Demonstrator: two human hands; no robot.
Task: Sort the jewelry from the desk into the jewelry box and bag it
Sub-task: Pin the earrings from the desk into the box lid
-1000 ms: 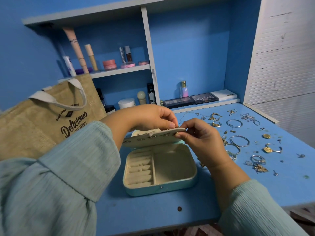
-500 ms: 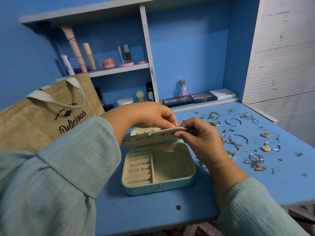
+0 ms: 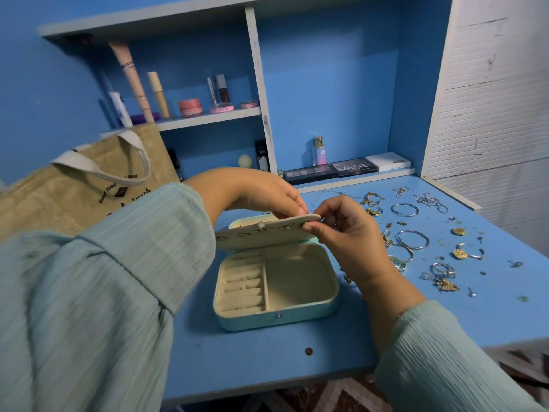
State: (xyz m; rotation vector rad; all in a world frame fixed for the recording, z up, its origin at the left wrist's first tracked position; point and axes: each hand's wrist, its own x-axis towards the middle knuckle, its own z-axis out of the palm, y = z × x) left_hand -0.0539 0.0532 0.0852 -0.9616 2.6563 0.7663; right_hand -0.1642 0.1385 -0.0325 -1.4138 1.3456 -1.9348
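The open box [image 3: 276, 295] sits mid-table [image 3: 237, 358]. Both hands pinch its raised flap [image 3: 267, 233]: left hand [image 3: 261, 194] from above, right hand [image 3: 347, 233] at the flap's right end. Loose jewelry [image 3: 413, 239] lies right of them, the bag [image 3: 74, 191] to the left.

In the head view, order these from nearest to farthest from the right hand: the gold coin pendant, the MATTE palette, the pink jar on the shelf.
From the right hand:
1. Gold coin pendant, on the desk to its right.
2. MATTE palette, on the back ledge beyond it.
3. Pink jar, on the upper shelf, far left.
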